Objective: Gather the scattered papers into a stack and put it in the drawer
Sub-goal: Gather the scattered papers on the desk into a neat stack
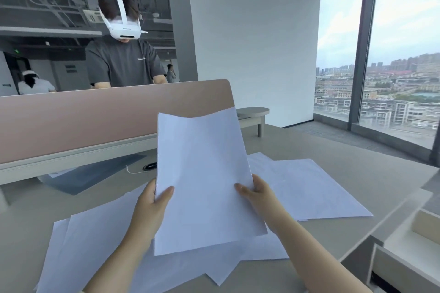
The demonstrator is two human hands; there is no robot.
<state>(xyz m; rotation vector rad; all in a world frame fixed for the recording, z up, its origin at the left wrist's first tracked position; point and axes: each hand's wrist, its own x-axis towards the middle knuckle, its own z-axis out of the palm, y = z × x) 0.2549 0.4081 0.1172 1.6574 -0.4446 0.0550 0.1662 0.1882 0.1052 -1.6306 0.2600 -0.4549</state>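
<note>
Step in hand: gathering, early stage. Nearest, loose papers (pixel 95 233) are lying overlapped across the near worktop (pixel 23 216), none squared up yet. Just above them the left hand (pixel 148 200) and right hand (pixel 258 194) are holding a sheet (pixel 202 173) lifted clear of the pile; could be more than one, cannot tell. Each hand's fingers are pinching a side edge low down, thumb on the front, the rest hidden behind. The top edge is sagging in the middle, so it is handling limp.

Next move, as a judgement: laying the sheet onto a neighbour, sweeping the rest in under it, then tapping the edges square on the worktop before carrying. Thin sheets lying flat are likely needing a slide or a lifted corner to get fingers under.

Room: the drawer (pixel 390 264) is sitting low at the right, beside the worktop's right edge, looking pulled open; its inside is mostly out of view. On the right side, more papers (pixel 309 188) are spreading toward that edge, not over it. The path from pile to drawer is looking open. Behind the pile a dark mat (pixel 95 176) and a cable (pixel 133 171) are sitting below the divider (pixel 95 116), which is closing off the far side. Beyond it a person (pixel 123 62) in a headset is standing, well apart. Far right, a window (pixel 404 78).
</note>
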